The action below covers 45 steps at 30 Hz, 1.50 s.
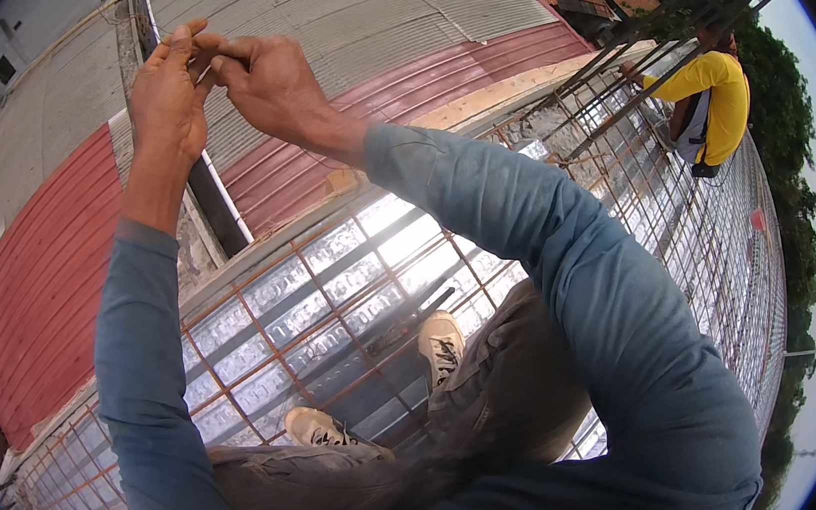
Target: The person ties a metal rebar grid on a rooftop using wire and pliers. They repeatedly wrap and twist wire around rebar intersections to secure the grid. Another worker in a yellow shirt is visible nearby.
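Observation:
My left hand [168,101] and my right hand [267,82] are raised together above the slab's edge, fingertips nearly touching. Thumbs and fingers of both are pinched around what looks like a thin wire, mostly hidden by the fingers and too fine to trace fully. Below them stretches a rusty steel reinforcing mesh [339,312] over shiny corrugated metal decking [325,253]. My two light-coloured shoes [442,342] are planted on the mesh and decking, knees bent. A short dark rod [437,301] lies near the toe of one shoe.
A person in a yellow top [719,106] crouches on the mesh at the right, beside a bundle of protruding rebar [663,44]. The slab ends at a timber edge board [511,96]. Beyond it lie red roofing sheets [54,295], grey corrugated roofing [352,27] and a white pipe [227,200].

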Tool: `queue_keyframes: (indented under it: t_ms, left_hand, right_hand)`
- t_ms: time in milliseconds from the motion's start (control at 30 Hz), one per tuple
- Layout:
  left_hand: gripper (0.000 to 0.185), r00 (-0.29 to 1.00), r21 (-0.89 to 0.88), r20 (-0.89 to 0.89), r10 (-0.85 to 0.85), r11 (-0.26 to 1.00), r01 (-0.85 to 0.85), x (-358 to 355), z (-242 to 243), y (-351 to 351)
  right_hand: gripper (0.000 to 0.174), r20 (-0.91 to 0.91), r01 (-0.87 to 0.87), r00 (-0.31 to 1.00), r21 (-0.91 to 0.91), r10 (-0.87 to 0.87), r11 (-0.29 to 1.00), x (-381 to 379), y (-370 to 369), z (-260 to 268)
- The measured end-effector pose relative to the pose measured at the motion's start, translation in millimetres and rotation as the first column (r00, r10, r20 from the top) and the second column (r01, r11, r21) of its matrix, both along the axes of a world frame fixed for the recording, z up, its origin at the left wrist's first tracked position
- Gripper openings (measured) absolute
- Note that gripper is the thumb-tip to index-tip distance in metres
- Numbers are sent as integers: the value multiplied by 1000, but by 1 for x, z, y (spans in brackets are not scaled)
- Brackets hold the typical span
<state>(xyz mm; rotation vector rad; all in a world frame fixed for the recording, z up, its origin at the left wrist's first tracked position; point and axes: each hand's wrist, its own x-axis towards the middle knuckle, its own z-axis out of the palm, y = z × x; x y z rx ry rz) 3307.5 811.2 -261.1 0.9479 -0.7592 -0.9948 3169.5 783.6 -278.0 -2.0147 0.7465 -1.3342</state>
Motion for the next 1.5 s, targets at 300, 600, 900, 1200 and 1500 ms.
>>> queue_keyframes:
  t_ms: [300,600,900,1200,1500]
  left_hand:
    - [34,971,5,-131,201,979,-202,111,-31,-15]
    - [23,977,72,157,-141,989,131,66,-14,1]
    - [44,748,134,634,-198,980,145,38,-2,13]
    - [46,505,81,858,-94,996,48,56,15,17]
    - [39,429,109,894,-131,991,75,62,46,19]
  right_hand:
    - [37,319,-853,351,497,880,160,-68,90,23]
    - [60,-803,-378,-198,592,563,711,-236,152,-204]
    - [49,-738,-403,-345,674,580,619,-215,165,-212]
    - [44,-465,-220,-335,884,819,412,-208,124,-198]
    - [70,328,-177,355,943,875,-281,-182,91,-66]
